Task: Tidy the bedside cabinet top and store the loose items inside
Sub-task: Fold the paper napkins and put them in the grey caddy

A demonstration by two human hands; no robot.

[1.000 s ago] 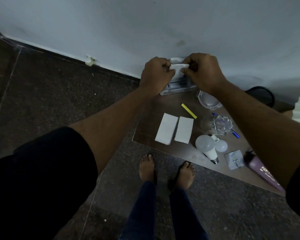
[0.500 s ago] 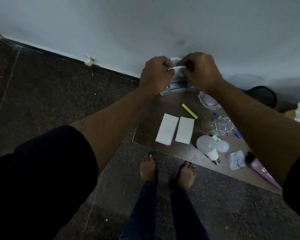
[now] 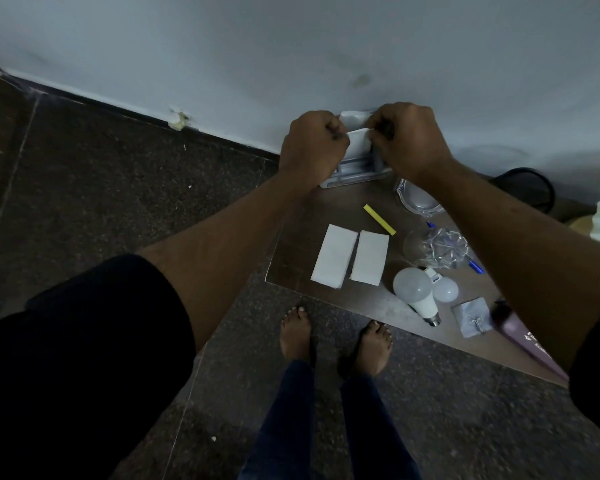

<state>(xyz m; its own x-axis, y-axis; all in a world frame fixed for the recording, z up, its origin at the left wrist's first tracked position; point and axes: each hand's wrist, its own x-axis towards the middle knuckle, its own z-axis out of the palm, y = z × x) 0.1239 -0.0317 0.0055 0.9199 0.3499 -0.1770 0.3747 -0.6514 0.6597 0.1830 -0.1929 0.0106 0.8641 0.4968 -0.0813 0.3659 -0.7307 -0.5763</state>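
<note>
My left hand (image 3: 310, 145) and my right hand (image 3: 407, 138) both pinch a white tissue (image 3: 358, 142) between them, above a grey holder (image 3: 355, 173) at the back of the brown cabinet top (image 3: 302, 244). Two folded white tissues (image 3: 335, 256) (image 3: 369, 258) lie side by side near the front left. A yellow strip (image 3: 379, 219) lies behind them. Two white bulbs (image 3: 416, 291) (image 3: 445, 289), a crinkled clear wrapper (image 3: 442, 247), a blue pen (image 3: 475, 266), a grey hook pad (image 3: 471, 317) and a purple tube (image 3: 520, 336) lie to the right.
A clear oval dish (image 3: 418, 202) sits behind the wrapper. A dark round bin (image 3: 527, 188) stands on the floor by the wall at the right. The wall (image 3: 291, 46) runs right behind the cabinet. My bare feet (image 3: 297, 336) stand on the speckled floor at the cabinet's front edge.
Both hands stay at the holder and work the tissue; its upper edge has been folded down between the fingers. Nothing else on the top has moved.
</note>
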